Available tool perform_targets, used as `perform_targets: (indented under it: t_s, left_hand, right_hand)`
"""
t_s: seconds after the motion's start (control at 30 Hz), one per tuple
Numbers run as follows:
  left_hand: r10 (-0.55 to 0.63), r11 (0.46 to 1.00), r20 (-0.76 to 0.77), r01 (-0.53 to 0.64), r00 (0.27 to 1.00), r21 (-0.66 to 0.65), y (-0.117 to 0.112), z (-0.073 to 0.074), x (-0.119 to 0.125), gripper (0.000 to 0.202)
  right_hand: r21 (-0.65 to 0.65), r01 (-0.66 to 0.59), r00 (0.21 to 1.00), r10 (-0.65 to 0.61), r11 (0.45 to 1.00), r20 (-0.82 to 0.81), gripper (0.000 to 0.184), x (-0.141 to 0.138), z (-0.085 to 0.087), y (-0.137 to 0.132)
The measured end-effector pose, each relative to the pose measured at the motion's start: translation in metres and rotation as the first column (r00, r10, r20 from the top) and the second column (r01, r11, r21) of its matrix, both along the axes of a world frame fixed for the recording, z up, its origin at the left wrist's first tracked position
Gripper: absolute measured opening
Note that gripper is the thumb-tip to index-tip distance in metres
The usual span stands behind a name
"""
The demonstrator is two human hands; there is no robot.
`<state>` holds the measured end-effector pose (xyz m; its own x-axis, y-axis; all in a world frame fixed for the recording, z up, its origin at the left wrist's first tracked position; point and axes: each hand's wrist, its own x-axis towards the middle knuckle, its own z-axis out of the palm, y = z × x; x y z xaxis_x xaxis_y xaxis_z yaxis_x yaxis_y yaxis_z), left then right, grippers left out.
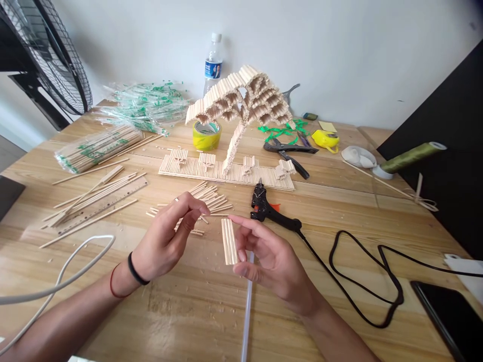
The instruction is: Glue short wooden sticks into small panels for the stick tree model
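Observation:
My right hand (pixel 266 256) holds a small panel of glued wooden sticks (pixel 229 241) upright between thumb and fingers, just above the table. My left hand (pixel 169 236) hovers to its left with fingers curled together in a pinch near a short stick piece; whether it grips one I cannot make out. Behind the hands lies a heap of short cut sticks (pixel 209 198). A black glue gun (pixel 269 208) rests to the right of the heap. Farther back stands a stick-built tree model (pixel 241 100) on a stick base (pixel 226 173) with small stick seats.
Long sticks and a clear ruler (pixel 101 203) lie at the left, packs of chopsticks (pixel 98 146) behind them. Yellow tape roll (pixel 207 134), water bottle (pixel 213 63), pliers (pixel 290 151), green thread spool (pixel 409 157), black cord (pixel 358 281), a phone (pixel 449 317) and a white cable (pixel 64 279) surround the workspace.

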<state>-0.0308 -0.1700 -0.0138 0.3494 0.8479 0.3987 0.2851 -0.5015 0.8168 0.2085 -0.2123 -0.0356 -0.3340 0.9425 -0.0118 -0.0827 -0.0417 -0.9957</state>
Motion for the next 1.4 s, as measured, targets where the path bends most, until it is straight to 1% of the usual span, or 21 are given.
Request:
perform_targets:
  t_s: [0.07,0.17,0.27,0.37,0.5,0.7,0.83,1.07,1.23,1.4]
  left_hand:
    - [0.007,0.999,0.024,-0.006,1.000,-0.048,0.0003,-0.0023,0.0016,0.015]
    - [-0.032,0.983,0.151,0.059,0.988,-0.176,0.0018,-0.0053,0.0031,0.010]
    - [-0.065,0.945,0.287,0.152,0.956,-0.291,0.0043,-0.0052,0.0029,0.017]
    - [-0.070,0.914,0.335,0.195,0.940,-0.356,0.0060,-0.0028,0.0018,0.019]
    - [-0.082,0.897,0.402,0.244,0.912,-0.370,0.0060,-0.0008,0.0014,0.018]
    - [-0.104,0.854,0.448,0.310,0.888,-0.418,0.0053,0.0006,0.0026,0.013]
    - [-0.117,0.836,0.494,0.354,0.862,-0.419,0.0050,0.0005,0.0024,0.012]
    - [-0.109,0.843,0.501,0.347,0.859,-0.411,0.0055,-0.0016,0.0010,0.011]
    - [-0.108,0.832,0.503,0.354,0.858,-0.426,0.0055,0.0006,0.0003,0.010]
    - [-0.078,0.832,0.484,0.324,0.872,-0.450,0.0044,0.0003,-0.0005,0.007]
  right_hand:
    - [0.015,0.009,1.000,-0.009,1.000,0.015,0.068,-0.0009,0.0000,-0.0006]
    - [0.032,0.020,1.000,-0.020,0.999,0.015,0.066,-0.0011,0.0001,-0.0010]
    - [0.040,0.032,0.999,-0.033,0.999,0.025,0.064,-0.0005,-0.0005,-0.0012]
    - [0.042,0.038,0.998,-0.040,0.998,0.038,0.064,-0.0002,-0.0019,-0.0012]
    - [0.040,0.038,0.998,-0.040,0.998,0.039,0.065,-0.0011,-0.0028,-0.0005]
    - [0.014,0.040,0.999,-0.041,0.999,0.031,0.064,-0.0022,0.0003,-0.0005]
    - [0.006,0.046,0.998,-0.046,0.999,0.038,0.064,-0.0018,0.0007,-0.0010]
    - [0.026,0.050,0.998,-0.051,0.998,0.033,0.064,-0.0025,0.0008,-0.0011]
    - [0.041,0.045,0.998,-0.047,0.998,0.048,0.065,-0.0026,-0.0010,-0.0022]
    - [0.049,0.042,0.998,-0.044,0.998,0.039,0.064,-0.0020,-0.0021,-0.0016]
